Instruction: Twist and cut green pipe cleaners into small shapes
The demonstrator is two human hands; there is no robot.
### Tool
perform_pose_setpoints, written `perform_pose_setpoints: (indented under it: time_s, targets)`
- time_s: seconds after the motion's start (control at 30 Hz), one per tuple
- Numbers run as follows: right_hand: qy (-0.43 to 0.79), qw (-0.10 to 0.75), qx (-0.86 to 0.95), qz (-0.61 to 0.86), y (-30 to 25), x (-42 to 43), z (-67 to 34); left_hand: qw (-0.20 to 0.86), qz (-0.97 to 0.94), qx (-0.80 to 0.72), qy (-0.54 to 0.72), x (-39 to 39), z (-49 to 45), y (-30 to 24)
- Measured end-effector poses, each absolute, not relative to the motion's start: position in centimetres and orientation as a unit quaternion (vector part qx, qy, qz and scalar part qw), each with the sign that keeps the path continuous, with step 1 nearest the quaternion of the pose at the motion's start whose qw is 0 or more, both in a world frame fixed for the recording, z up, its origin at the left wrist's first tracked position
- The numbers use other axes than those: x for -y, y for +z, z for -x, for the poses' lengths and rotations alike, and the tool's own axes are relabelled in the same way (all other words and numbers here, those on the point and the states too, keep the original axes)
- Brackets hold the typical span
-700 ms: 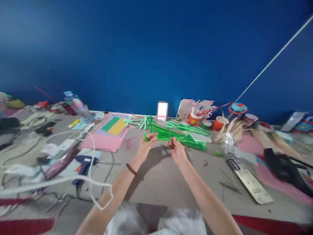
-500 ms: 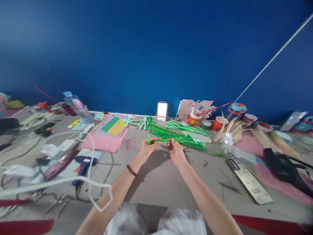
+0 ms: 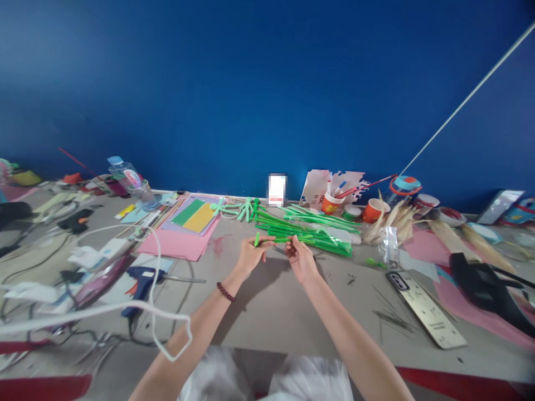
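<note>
Between my two hands runs a bright green pipe cleaner (image 3: 281, 240), held over the table's middle. My left hand (image 3: 251, 255), with a dark beaded bracelet at the wrist, pinches its left part, where a short green end stands up above the fingers. The fingertips of my right hand (image 3: 300, 257) are closed on the pipe cleaner's other side. Just beyond the hands lies a pile of green pipe cleaners (image 3: 330, 243), partly in clear wrapping. Lighter green pipe cleaners bent into figures (image 3: 247, 209) rest behind my left hand.
On the left are coloured sheets (image 3: 178, 245), a blue glue gun (image 3: 144, 287), a white cable (image 3: 171, 317) crossing above my left forearm, and a water bottle (image 3: 130, 179). To the right lie a phone (image 3: 430, 312), paper cups (image 3: 375, 211), dried husks (image 3: 401, 218) and a black holder (image 3: 480, 284).
My left hand has shifted very slightly, and the upright green end above it has moved a little to the right and down. My right hand stays almost in place.
</note>
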State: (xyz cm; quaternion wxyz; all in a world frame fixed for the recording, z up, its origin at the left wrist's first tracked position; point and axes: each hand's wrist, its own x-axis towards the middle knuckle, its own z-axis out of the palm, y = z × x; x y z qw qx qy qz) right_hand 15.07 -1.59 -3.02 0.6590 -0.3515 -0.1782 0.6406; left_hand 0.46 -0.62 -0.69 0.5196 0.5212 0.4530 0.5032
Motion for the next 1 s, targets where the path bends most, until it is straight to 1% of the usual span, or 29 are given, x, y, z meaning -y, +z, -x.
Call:
perform_pose_setpoints:
  time_s: [0.23,0.7,0.83,1.0]
  targets:
    - [0.64,0.664,0.152,0.355,-2.5,1.7,-15.3,0.528,-0.507,-0.446,0.515,0.4,-0.6,-1.5]
    - [0.571,0.711,0.132,0.388,-2.7,0.7,-16.8,0.511,-0.504,-0.453,0.529,-0.2,-0.3,-2.0]
    - [0.554,0.713,0.161,0.399,-2.6,0.4,-17.5,0.518,-0.543,-0.442,0.492,0.1,0.0,-1.3]
    - [0.597,0.667,0.204,0.397,-2.3,0.2,-18.3,0.556,-0.606,-0.408,0.396,0.8,0.3,-0.5]
